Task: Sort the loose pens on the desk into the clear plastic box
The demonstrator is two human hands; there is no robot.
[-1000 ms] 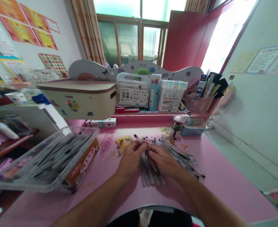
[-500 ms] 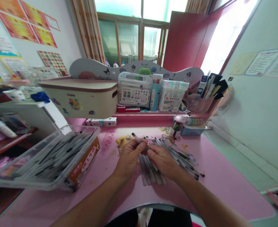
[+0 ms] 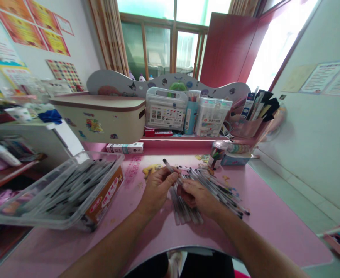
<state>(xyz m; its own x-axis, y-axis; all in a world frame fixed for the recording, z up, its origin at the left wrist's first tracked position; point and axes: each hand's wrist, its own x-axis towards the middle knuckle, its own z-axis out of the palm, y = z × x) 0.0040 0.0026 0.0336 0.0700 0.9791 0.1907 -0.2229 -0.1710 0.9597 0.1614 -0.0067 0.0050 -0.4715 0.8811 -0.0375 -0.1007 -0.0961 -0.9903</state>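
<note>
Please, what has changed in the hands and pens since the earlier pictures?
The pen in the left hand appears slightly steeper; the right hand shows more of its fingers, curled below the thumb. Nothing was visibly taken or let go. Loose pens and plastic tub stayed put.

Extends left forearm (image 3: 116,237) and right forearm (image 3: 245,237) forward, bare and slanting inward toward each other. Holds left hand (image 3: 156,191) just beside right hand (image 3: 201,197), close together at the fingertips. Presses left thumb (image 3: 171,178) toward the bent fingers (image 3: 157,175) of the same hand in a pinch. Curls right fingers (image 3: 188,199) under, with right thumb (image 3: 187,185) above them, pointing toward the left hand. Shows dark-clad legs (image 3: 212,265) nearer than both hands.
</note>
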